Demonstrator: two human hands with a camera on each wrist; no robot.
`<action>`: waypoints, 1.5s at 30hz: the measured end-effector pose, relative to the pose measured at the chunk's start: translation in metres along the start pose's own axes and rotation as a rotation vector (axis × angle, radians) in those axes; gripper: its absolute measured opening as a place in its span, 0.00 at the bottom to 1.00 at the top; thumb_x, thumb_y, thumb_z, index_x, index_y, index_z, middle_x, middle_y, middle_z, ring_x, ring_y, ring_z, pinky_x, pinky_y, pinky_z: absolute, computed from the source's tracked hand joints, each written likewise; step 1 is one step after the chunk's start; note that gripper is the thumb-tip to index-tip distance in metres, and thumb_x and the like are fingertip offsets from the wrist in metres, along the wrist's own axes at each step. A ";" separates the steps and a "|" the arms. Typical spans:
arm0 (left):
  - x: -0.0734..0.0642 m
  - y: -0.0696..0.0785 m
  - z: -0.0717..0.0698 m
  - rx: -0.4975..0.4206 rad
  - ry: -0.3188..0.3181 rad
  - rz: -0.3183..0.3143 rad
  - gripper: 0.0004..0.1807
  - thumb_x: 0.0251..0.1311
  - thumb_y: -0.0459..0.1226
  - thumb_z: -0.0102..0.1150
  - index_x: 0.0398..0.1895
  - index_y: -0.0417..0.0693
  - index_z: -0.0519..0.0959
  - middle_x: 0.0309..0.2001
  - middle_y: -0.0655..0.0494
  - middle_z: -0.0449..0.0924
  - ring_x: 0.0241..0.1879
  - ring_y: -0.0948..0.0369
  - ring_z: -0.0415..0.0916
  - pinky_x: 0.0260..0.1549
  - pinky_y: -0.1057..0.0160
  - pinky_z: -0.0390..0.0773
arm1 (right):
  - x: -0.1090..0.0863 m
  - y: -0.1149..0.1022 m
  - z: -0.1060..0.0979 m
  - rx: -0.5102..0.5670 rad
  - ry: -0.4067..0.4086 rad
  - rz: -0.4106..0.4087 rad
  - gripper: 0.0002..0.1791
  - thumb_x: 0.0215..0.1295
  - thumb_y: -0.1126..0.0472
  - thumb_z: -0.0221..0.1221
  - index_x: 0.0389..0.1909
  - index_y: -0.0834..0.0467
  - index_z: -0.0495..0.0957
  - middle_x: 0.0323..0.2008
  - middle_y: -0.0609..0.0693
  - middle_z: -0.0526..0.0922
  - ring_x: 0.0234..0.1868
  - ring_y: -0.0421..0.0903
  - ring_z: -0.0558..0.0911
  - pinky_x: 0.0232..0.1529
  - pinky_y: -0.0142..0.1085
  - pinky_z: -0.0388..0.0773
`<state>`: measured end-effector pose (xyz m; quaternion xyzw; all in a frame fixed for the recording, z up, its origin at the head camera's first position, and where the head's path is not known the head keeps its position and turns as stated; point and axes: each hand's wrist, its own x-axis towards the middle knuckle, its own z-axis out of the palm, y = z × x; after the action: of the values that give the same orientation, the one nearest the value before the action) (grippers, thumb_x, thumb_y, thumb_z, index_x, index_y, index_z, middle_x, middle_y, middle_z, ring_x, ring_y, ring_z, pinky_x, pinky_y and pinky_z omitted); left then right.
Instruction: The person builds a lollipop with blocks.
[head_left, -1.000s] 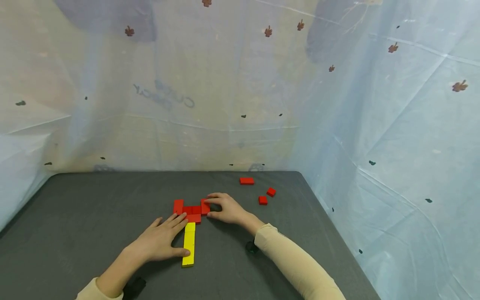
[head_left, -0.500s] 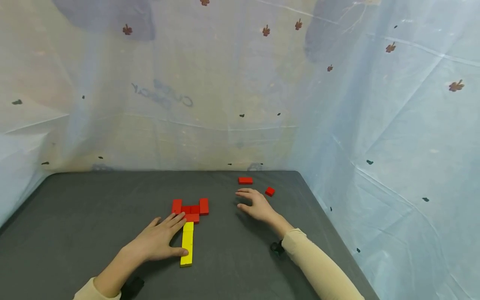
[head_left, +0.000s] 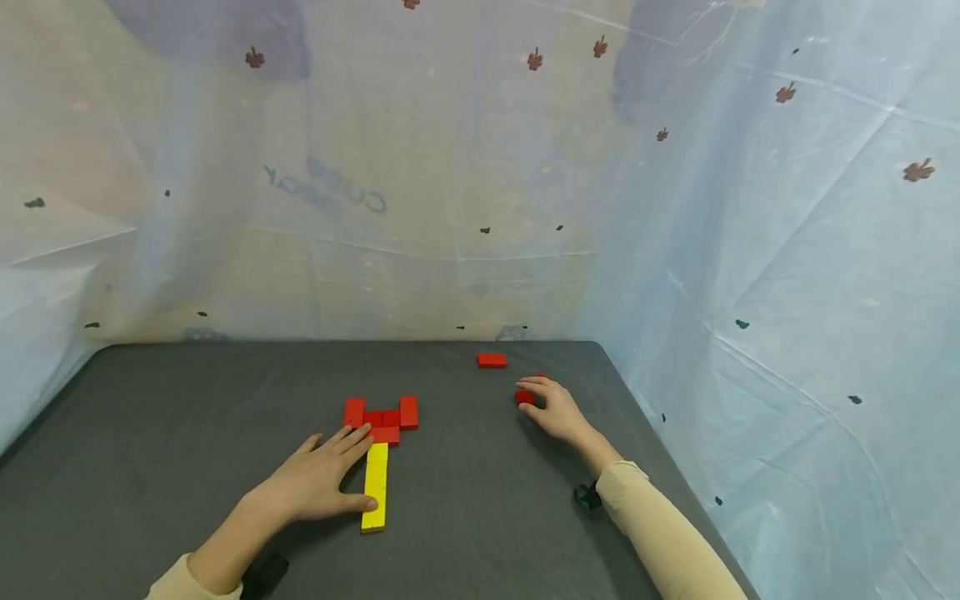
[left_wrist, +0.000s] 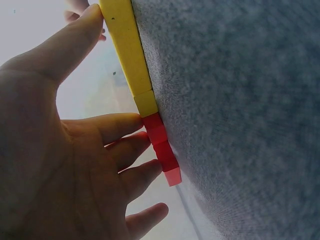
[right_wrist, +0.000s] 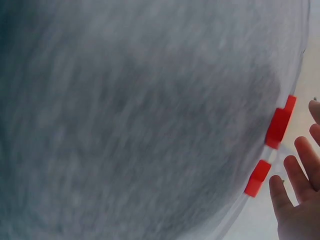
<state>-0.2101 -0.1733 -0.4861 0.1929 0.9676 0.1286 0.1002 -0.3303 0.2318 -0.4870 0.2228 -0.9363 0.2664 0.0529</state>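
My left hand (head_left: 318, 481) lies with straight fingers on a flat pattern of blocks. Its thumb touches the long yellow block (left_wrist: 127, 50), while other fingertips reach the red blocks (left_wrist: 155, 129). A short yellow block (head_left: 377, 452) joins the long one to a red block (head_left: 387, 436) laid crosswise. Beyond that sit small red cubes (head_left: 382, 418) between two upright-lying red blocks, the right one (head_left: 408, 412) fully visible. My right hand (head_left: 557, 410) hovers at a loose red cube (head_left: 522, 398), fingers spread and apart from it in the right wrist view. Another red cube (right_wrist: 257, 178) is mostly hidden behind the hand in the head view.
A loose red rectangular block (head_left: 492, 361) lies near the back edge of the dark grey table (head_left: 225, 400). Translucent plastic sheeting (head_left: 420, 283) hangs behind the table and along its right side.
My right hand has left the right-hand red block of the pattern and moved right to the loose red cubes. The left hand stays in place.
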 end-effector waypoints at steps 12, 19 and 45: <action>-0.002 0.001 -0.001 0.002 0.001 0.007 0.59 0.40 0.76 0.53 0.74 0.55 0.58 0.76 0.56 0.49 0.74 0.49 0.48 0.66 0.31 0.45 | 0.003 0.014 -0.001 -0.115 -0.046 0.003 0.19 0.64 0.63 0.61 0.56 0.56 0.79 0.58 0.55 0.77 0.61 0.58 0.73 0.63 0.55 0.67; -0.003 0.001 -0.002 0.003 0.018 0.013 0.59 0.41 0.76 0.54 0.74 0.54 0.58 0.76 0.56 0.50 0.74 0.49 0.49 0.66 0.32 0.45 | 0.005 0.014 -0.001 -0.128 -0.042 0.017 0.18 0.65 0.64 0.60 0.56 0.55 0.79 0.55 0.54 0.79 0.59 0.57 0.76 0.61 0.54 0.70; -0.002 0.002 -0.001 -0.003 0.008 0.008 0.59 0.41 0.76 0.54 0.74 0.54 0.58 0.76 0.56 0.51 0.74 0.49 0.49 0.66 0.31 0.45 | 0.026 -0.040 0.022 0.081 0.064 -0.024 0.17 0.65 0.59 0.60 0.55 0.51 0.80 0.56 0.48 0.79 0.60 0.49 0.76 0.59 0.49 0.74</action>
<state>-0.2077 -0.1732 -0.4840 0.1962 0.9670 0.1311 0.0958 -0.3355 0.1800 -0.4814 0.2276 -0.9197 0.3104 0.0772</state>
